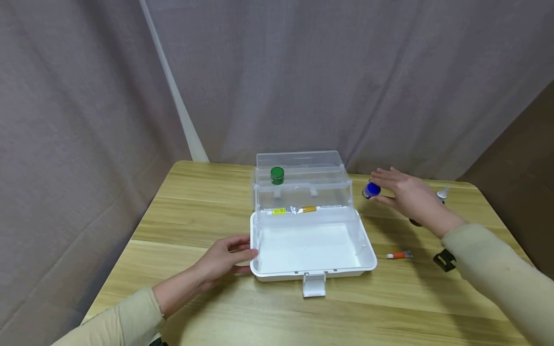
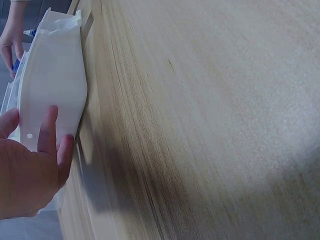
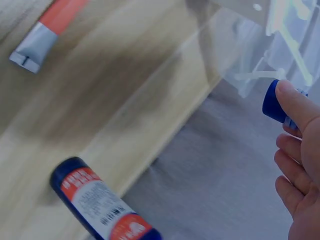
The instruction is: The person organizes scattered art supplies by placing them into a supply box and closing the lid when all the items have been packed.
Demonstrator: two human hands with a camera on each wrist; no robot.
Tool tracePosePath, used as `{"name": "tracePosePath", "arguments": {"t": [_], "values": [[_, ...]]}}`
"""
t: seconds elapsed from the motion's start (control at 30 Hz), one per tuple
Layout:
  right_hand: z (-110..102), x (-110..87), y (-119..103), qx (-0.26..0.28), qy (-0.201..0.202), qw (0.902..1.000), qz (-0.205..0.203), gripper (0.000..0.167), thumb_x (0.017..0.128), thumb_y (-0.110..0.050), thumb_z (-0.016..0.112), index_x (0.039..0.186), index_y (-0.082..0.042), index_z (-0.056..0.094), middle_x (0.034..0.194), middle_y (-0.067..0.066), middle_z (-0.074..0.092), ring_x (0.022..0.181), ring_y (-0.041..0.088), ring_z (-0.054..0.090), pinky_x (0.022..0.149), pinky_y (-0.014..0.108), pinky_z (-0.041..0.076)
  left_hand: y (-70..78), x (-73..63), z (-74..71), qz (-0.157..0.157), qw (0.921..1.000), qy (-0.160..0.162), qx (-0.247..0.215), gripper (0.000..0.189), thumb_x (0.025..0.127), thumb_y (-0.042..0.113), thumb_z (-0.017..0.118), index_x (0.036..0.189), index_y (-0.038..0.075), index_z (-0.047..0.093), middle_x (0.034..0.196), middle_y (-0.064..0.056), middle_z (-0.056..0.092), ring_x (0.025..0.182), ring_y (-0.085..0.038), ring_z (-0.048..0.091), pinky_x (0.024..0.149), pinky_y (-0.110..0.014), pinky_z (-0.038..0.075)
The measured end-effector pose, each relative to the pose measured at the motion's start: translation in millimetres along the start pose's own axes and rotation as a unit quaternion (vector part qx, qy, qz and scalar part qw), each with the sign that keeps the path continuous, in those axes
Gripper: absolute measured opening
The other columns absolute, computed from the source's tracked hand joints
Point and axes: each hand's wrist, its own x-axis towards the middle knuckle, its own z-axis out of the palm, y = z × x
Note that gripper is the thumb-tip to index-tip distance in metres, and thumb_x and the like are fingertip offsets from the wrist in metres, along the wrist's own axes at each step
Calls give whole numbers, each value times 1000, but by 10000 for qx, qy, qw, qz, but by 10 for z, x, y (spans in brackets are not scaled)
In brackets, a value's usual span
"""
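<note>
A white toolbox [image 1: 313, 247] with clear tiered trays stands with its lid up on the wooden table. At its left wall my left hand [image 1: 220, 259] grips the side, the thumb over the rim and the fingers along the outside. My right hand [image 1: 411, 194] pinches a small jar with a blue lid [image 1: 371, 190] between thumb and fingers, to the right of the trays. A jar with a green lid [image 1: 277, 176] sits in the upper tray. Lower down, a paint tube with a yellow label and ochre band [image 1: 298, 210] lies in another tray.
Right of the box lies an orange paint tube [image 1: 399, 255], with a small black object [image 1: 445, 260] beyond it. A dark blue bottle with an orange-and-white label [image 3: 102, 200] lies near the table's far edge, partly behind my right arm. A grey curtain [image 1: 277, 81] hangs behind the table.
</note>
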Motion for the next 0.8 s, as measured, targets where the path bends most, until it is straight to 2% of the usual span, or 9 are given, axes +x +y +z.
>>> {"name": "tracePosePath", "arguments": {"t": [0.07, 0.13, 0.2, 0.27, 0.37, 0.43, 0.8], "values": [[-35, 31, 1, 27, 110, 9999, -36, 93, 94, -73, 34, 124, 4, 76, 133, 24, 71, 118, 51, 68, 101, 63, 57, 2, 1, 2, 3, 10000, -4, -6, 60, 102, 7, 73, 153, -12, 47, 142, -30, 59, 122, -32, 67, 97, -45, 65], [-78, 67, -6, 45, 164, 9998, -40, 88, 93, -71, 41, 123, 3, 77, 133, 23, 71, 118, 51, 68, 98, 63, 58, 4, 1, 3, 6, 10000, -8, -5, 60, 102, 7, 73, 153, -12, 47, 142, -30, 59, 122, -31, 67, 97, -45, 65], [-120, 110, -19, 70, 128, 9999, -18, 76, 93, -64, 58, 123, 3, 77, 134, 23, 71, 119, 51, 67, 98, 63, 58, 5, 1, 3, 10, 10000, -17, -3, 60, 102, 7, 73, 153, -12, 47, 142, -30, 59, 121, -30, 67, 97, -45, 65], [-159, 160, -41, 73, 57, 10000, -4, 62, 90, -50, 77, 124, 2, 77, 135, 22, 71, 121, 50, 67, 99, 63, 58, 6, 2, 2, 7, 10000, -19, 0, 60, 102, 7, 73, 152, -12, 47, 142, -29, 60, 120, -28, 67, 97, -45, 65], [-201, 244, -83, 108, 4, 9999, -74, 55, 78, -27, 93, 123, 2, 78, 135, 22, 71, 123, 50, 66, 101, 64, 57, 8, 0, 0, 8, 10000, -27, 5, 60, 102, 7, 73, 153, -11, 47, 141, -28, 61, 118, -27, 68, 98, -45, 65], [-224, 303, -118, 141, 8, 9998, -144, 53, 76, -21, 95, 122, 2, 78, 134, 21, 71, 124, 49, 66, 102, 64, 56, 8, -1, -1, 1, 10000, -19, 23, 60, 102, 8, 73, 153, -11, 47, 140, -27, 61, 117, -26, 68, 97, -45, 65], [-288, 630, -302, 349, -37, 9991, -237, 46, 82, -23, 93, 121, -2, 79, 136, 18, 72, 127, 44, 66, 100, 62, 58, -1, -1, 5, 13, 10000, -4, 3, 61, 102, 7, 73, 154, -12, 46, 141, -29, 60, 117, -27, 68, 98, -45, 65]]}}
